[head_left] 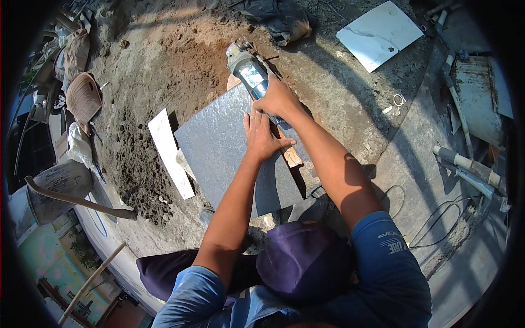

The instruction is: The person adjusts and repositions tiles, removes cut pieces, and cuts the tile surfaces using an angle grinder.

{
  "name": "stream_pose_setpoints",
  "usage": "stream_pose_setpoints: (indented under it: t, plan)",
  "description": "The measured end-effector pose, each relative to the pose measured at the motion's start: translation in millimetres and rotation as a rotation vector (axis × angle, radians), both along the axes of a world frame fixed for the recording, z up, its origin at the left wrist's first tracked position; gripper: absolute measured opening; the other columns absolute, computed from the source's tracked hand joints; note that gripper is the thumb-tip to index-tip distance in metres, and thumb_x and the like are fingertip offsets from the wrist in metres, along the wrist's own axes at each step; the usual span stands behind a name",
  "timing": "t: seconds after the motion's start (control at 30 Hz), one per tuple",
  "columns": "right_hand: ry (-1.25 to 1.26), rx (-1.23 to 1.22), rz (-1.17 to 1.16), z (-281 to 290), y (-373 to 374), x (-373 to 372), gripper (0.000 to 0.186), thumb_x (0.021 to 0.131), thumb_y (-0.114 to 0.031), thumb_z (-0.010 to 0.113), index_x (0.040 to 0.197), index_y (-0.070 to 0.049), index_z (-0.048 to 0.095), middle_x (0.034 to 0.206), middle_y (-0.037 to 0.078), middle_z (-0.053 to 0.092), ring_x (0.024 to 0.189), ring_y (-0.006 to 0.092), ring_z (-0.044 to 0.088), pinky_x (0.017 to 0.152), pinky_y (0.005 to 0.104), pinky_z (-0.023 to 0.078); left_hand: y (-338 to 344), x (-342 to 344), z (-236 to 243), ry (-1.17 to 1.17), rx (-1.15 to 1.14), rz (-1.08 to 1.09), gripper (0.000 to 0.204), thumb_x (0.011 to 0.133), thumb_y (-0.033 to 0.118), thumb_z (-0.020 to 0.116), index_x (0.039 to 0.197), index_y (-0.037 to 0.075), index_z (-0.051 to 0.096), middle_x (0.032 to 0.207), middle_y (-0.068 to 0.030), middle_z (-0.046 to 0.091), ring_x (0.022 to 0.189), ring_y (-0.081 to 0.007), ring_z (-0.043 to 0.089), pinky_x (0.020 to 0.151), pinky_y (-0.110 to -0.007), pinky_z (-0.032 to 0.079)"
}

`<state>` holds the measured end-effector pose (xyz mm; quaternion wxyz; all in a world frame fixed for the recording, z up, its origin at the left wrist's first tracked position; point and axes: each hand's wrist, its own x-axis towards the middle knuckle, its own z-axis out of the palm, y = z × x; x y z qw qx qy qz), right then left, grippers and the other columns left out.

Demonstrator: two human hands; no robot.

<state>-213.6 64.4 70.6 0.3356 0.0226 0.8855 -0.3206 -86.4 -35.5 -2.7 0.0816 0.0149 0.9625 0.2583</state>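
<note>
A dark grey square tile (210,136) lies in front of me, propped above the ground near my feet. My left hand (261,139) rests flat on it near the right edge, fingers stretched forward and thumb out to the side. Fingers wrapped round its body, my right hand (278,99) holds an angle grinder (251,75) at the tile's far right corner. The grinder's head points away from me; its disc is hard to make out, and so is any contact with the tile. A reddish-brown block (291,156) shows beside the tile's right edge.
Left of the tile lies a narrow white strip (170,156), near dark loose sand (142,186). A white panel (380,35) lies at the far right. Pipes (465,161) and a cable (440,218) are on the right. A bucket (63,186) and a wooden handle (82,202) stand left.
</note>
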Motion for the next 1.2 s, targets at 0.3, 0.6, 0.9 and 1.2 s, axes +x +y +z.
stream_pose_setpoints:
  t: [0.3,0.6,0.9,1.2]
  plan:
    - [0.018,0.015,-0.01,-0.3,-1.8,1.8,0.078,0.067,-0.026,0.084,0.135,-0.001,0.053,0.129,0.024,0.068,0.123,0.0385,0.065,0.103,0.046,0.054,-0.9,-0.1,1.9,-0.026,0.013,0.006,0.121,0.055,0.069,0.09,0.145,0.001,0.046,0.151,-0.0238,0.044,0.15,-0.0414,0.029,0.126,-0.058,0.007]
    - [0.012,-0.035,0.011,1.3,4.2,2.3,0.088,0.067,-0.028,0.085,0.14,0.006,0.049,0.128,0.028,0.066,0.118,0.0399,0.067,0.101,0.0471,0.053,0.5,-2.4,7.7,-0.089,0.04,0.002,0.123,0.055,0.07,0.089,0.146,0.0,0.045,0.163,-0.024,0.031,0.157,-0.0414,0.016,0.126,-0.059,0.006]
    - [0.024,-0.045,0.004,-2.9,1.7,3.9,0.087,0.067,-0.029,0.085,0.138,0.005,0.05,0.129,0.028,0.066,0.117,0.041,0.067,0.1,0.0476,0.053,-3.0,0.9,1.0,-0.021,0.016,-0.002,0.123,0.056,0.07,0.089,0.149,0.003,0.042,0.155,-0.022,0.041,0.153,-0.0396,0.026,0.126,-0.059,0.006]
    - [0.043,-0.046,0.004,-2.3,3.4,7.0,0.083,0.068,-0.03,0.085,0.135,0.006,0.052,0.125,0.028,0.067,0.115,0.0409,0.068,0.098,0.0471,0.054,-3.3,1.6,-3.4,0.007,0.013,0.002,0.12,0.055,0.069,0.09,0.146,0.005,0.045,0.152,-0.0205,0.043,0.151,-0.0393,0.029,0.126,-0.059,0.006]
